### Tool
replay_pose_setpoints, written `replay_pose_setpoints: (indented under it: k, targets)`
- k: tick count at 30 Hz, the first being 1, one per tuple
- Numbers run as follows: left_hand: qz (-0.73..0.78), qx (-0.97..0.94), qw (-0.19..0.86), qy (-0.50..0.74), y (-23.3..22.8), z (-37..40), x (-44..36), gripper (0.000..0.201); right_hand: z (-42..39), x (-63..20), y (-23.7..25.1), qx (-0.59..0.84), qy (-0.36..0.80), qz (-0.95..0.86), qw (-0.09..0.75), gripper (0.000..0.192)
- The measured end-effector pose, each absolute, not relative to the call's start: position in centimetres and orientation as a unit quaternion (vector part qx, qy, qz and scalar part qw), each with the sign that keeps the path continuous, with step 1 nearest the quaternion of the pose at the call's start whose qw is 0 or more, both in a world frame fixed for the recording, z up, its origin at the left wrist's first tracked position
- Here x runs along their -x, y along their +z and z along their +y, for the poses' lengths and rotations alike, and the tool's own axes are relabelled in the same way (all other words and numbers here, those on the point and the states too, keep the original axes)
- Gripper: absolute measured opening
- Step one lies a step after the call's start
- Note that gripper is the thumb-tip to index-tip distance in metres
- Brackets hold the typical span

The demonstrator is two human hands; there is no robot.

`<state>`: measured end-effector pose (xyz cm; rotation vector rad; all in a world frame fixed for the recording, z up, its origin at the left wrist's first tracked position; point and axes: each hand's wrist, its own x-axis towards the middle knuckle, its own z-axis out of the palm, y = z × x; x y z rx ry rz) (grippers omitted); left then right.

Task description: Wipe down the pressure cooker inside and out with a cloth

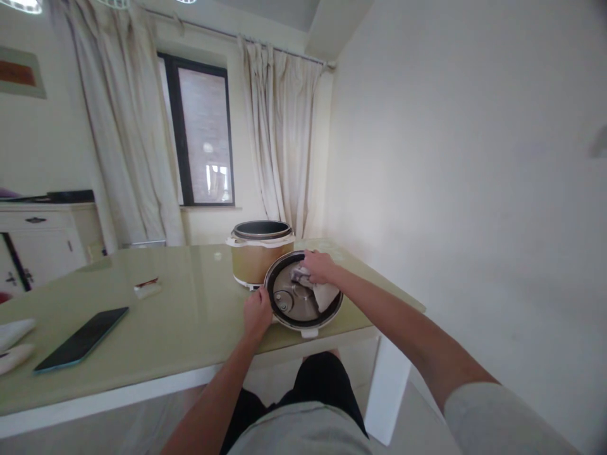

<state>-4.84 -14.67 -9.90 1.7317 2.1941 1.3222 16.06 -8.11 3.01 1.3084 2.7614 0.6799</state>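
A person seated at a pale green glass-topped table (180, 328) looks down at both bare hands working on a round cooker lid (294, 303). The lid lies tilted near the table's front edge, its metal underside with a dark rim facing the viewer, just in front of the open gold-and-white cooker pot (260, 253) and touching or almost touching its base. The left hand (257, 313) is closed around the lid's left rim, fingers curled over the edge, steadying it. The right hand (318, 265) reaches over the lid's upper right part, fingers bunched loosely around a white cloth (326, 294) that is pressed against the metal surface; the cloth trails down over the lid's right side. Further left on the table lie a dark phone (81, 338) near the front edge, a small white packet (147, 289) well behind it, and two white objects (13, 344) at the far left border, too cut off to identify. Behind the table are cream curtains (279, 133), a dark-framed window (202, 129) and a white cabinet (45, 237).
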Motion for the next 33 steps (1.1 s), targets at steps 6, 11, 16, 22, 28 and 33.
replay_pose_setpoints:
  k: [6,11,16,22,28,33]
  targets:
    - [0.709,-0.556,0.030,0.433,-9.8,-14.7,4.8,0.051,-8.1,-11.2,2.1,-0.186,0.283,0.939,-0.064,0.031]
    - [0.685,-0.568,0.057,0.454,-9.8,-14.9,5.1,0.042,-7.4,-12.0,2.8,-0.253,0.277,0.925,-0.059,0.029]
    - [0.670,-0.563,0.083,0.477,-10.1,-14.6,5.3,0.038,-7.7,-16.9,5.2,-0.398,0.267,0.877,-0.025,0.031]
    - [0.694,-0.543,0.073,0.467,-9.9,-14.5,5.1,0.036,-10.9,-18.1,6.3,-0.492,0.139,0.847,0.145,0.040]
    - [0.701,-0.541,0.065,0.460,-9.9,-14.3,4.8,0.036,-13.5,-15.5,3.2,-0.349,0.038,0.917,0.192,0.040]
    - [0.698,-0.557,0.064,0.446,-10.3,-14.0,5.5,0.039,-12.6,-10.4,0.5,-0.291,0.008,0.956,0.028,0.035]
